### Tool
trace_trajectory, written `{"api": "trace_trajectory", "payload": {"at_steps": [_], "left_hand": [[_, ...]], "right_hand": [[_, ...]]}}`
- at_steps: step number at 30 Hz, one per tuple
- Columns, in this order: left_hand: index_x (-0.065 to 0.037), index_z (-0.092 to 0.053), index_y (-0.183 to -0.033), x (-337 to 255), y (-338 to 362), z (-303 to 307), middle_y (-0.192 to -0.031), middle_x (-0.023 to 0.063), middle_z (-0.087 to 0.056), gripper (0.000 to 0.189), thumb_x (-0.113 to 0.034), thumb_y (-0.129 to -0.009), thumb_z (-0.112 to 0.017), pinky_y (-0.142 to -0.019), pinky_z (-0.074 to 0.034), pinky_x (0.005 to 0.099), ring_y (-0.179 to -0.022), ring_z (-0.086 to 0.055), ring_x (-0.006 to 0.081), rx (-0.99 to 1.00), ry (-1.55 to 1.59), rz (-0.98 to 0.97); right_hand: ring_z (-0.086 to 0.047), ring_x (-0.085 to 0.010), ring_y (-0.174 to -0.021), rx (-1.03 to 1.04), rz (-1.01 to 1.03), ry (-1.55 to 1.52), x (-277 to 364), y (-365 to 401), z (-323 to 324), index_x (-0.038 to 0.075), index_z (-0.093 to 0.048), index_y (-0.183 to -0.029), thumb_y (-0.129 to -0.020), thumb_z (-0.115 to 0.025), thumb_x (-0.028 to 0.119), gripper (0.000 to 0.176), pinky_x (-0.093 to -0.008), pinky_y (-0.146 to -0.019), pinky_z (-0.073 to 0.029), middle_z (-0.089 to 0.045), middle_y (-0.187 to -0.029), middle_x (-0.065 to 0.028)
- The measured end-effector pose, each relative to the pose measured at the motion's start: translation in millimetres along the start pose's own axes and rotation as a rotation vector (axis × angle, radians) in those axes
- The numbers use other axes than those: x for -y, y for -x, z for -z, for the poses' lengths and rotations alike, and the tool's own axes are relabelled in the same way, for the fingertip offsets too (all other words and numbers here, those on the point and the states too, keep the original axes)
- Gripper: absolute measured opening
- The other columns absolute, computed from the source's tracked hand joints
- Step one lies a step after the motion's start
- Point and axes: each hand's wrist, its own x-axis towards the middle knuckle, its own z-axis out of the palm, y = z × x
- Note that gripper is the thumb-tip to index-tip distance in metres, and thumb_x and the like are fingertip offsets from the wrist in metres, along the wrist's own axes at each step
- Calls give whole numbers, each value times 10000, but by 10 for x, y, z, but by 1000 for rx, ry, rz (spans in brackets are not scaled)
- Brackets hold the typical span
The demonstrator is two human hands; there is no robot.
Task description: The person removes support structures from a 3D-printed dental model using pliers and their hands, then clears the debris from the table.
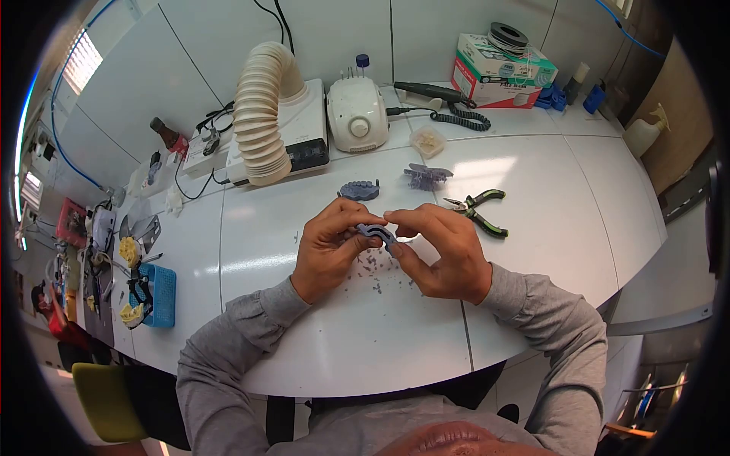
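Between my two hands is a grey-blue, curved dental model (pixel 376 231), apparently 3D-printed. My left hand (pixel 332 237) pinches its left end between thumb and fingers. The thumb and fingertips of my right hand (pixel 445 251) close on its right end. Small grey broken bits (pixel 372 266) lie scattered on the table below. Just beyond my left hand rests a second grey dental model (pixel 359 190) with a row of teeth. A tangled grey piece of thin struts (pixel 427 177) lies to its right. Pliers with black-green handles (pixel 480 213) lie to the right of my right hand, jaws slightly apart.
At the back stand a white machine with a ribbed hose (pixel 262 114), a white control unit with a knob (pixel 357 114) and a corded handpiece (pixel 433 93). A small clear container (pixel 427 142) sits before them. Mask boxes (pixel 502 72) are back right, a blue basket (pixel 161 296) left.
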Motion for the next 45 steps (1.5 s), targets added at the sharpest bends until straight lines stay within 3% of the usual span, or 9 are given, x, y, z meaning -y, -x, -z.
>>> {"api": "trace_trajectory", "payload": {"at_steps": [3, 7, 12, 15, 21, 28, 37, 43, 45], "left_hand": [[-19, -753, -1232, 14, 2, -4, -1201, 73, -639, 339, 133, -935, -693, -865, -606, 258, -1069, -660, 139, 2, 39, -28], [2, -738, -1243, -45, 16, -24, -1147, 68, -697, 276, 74, -980, -697, -858, -618, 263, -998, -696, 131, -34, 80, 71], [3, -739, -1243, -54, 26, -1, -1053, 48, -752, 235, -42, -1012, -741, -860, -615, 269, -954, -726, 120, -33, 25, 134], [13, -695, -1304, -107, 37, -4, -1109, 63, -732, 310, -11, -999, -746, -876, -618, 281, -995, -722, 130, -24, 31, 163], [24, -599, -1375, -72, 31, -20, -1173, 112, -736, 484, -6, -943, -815, -951, -621, 296, -1086, -744, 170, -12, 106, 48], [24, -615, -1358, -118, 38, -2, -1167, 103, -742, 413, -27, -983, -779, -915, -629, 285, -1073, -746, 169, 6, 137, 107], [44, -618, -1366, -160, 22, -26, -1139, 97, -734, 370, -31, -1021, -728, -814, -619, 283, -966, -704, 128, -8, 108, 131], [19, -606, -1383, -119, 28, 3, -1169, 97, -727, 375, -22, -1026, -715, -817, -614, 277, -1045, -717, 141, 50, 74, 126], [-11, -592, -1390, -101, 26, -28, -1198, 91, -723, 369, -16, -1036, -694, -827, -609, 279, -1093, -716, 146, -9, 144, 62]], "right_hand": [[-727, -245, -772, 127, 34, 89, 70, -30, 67, 5, -684, -1351, -831, -811, -1, 535, -352, -679, -582, -708, -942, -125], [-722, -225, -735, 125, 37, 26, 24, 64, -43, 21, -687, -1381, -833, -814, -24, 564, -337, -645, -586, -708, -941, -117], [-726, -207, -721, 48, 78, 3, -27, 98, -84, 3, -710, -1207, -833, -826, -32, 393, -319, -616, -584, -707, -940, -113], [-698, -247, -697, -46, -41, -105, -7, 94, -123, 22, -667, -1189, -843, -806, -17, 374, -357, -614, -572, -665, -940, -107], [-694, -261, -732, 22, -61, -14, 22, 43, -38, 20, -659, -1238, -829, -818, -5, 439, -367, -642, -566, -637, -951, -119], [-678, -241, -711, -8, -50, 17, 25, 40, -40, 62, -726, -1225, -826, -813, -20, 416, -361, -615, -559, -628, -931, -105], [-600, -181, -681, 53, 3, 85, 4, 17, -10, 119, -748, -1332, -821, -789, -56, 542, -320, -599, -558, -540, -910, -75], [-609, -190, -740, 90, 42, 123, -14, 28, -39, 168, -734, -1377, -841, -793, -41, 578, -320, -620, -566, -537, -974, -93], [-617, -211, -761, -51, 75, 101, 58, -37, -40, 141, -683, -1429, -864, -793, -25, 598, -320, -637, -575, -547, -1022, -108]]}}
